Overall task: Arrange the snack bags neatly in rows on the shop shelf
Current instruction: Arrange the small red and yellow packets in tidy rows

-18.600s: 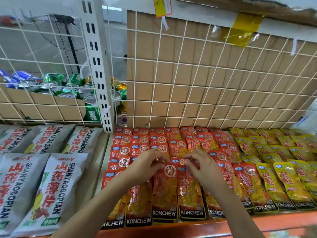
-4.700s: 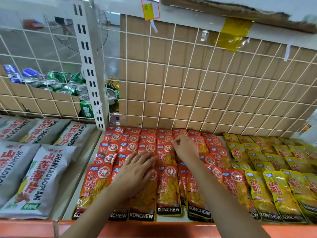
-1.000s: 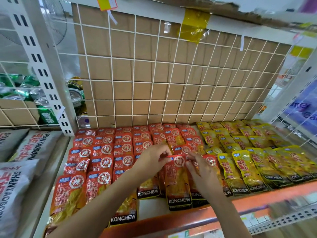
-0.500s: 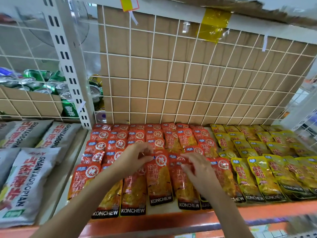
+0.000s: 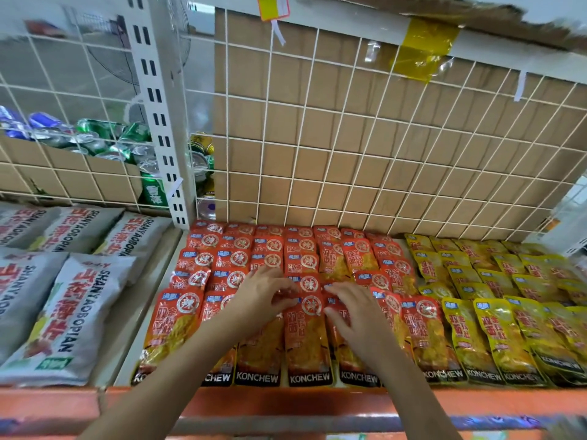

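Note:
Red snack bags (image 5: 241, 258) lie in overlapping rows in the middle of the shop shelf (image 5: 286, 403). A front-row red bag (image 5: 306, 341) lies flat between my hands. My left hand (image 5: 265, 296) pinches its top left corner with curled fingers and thumb. My right hand (image 5: 357, 315) lies with straight fingers over the neighbouring red bag (image 5: 347, 360), fingertips touching the centre bag's right edge. Both forearms cover parts of the front row.
Yellow snack bags (image 5: 508, 315) fill the shelf's right part in rows. Large grey bags (image 5: 66, 312) lie on the left shelf section beyond a white upright (image 5: 160, 106). A wire grid with cardboard (image 5: 365, 138) closes the back. Drink cans (image 5: 95, 138) sit behind the left grid.
The view has shifted slightly. Both hands stay at the top of the front-row red bags; my right hand has flattened onto the bag beside the centre one.

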A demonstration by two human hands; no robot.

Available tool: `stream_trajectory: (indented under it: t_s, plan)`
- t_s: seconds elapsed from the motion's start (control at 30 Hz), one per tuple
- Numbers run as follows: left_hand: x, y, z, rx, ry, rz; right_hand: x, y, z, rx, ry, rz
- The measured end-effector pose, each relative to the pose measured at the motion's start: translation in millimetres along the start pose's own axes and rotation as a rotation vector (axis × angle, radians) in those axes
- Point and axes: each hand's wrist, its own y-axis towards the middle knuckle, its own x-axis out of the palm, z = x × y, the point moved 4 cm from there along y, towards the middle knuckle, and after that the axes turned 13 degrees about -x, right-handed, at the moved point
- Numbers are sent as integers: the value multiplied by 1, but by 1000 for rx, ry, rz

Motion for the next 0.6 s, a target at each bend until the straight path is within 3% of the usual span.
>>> stream_trajectory:
  t_s: [0.3,0.6]
  plan:
    - [-10,-26,-9,-78,19,47,5,14,-11,-95,46,-21]
    - [9,-45,-8,44,189,20,10,14,-13,-82,-45,-16]
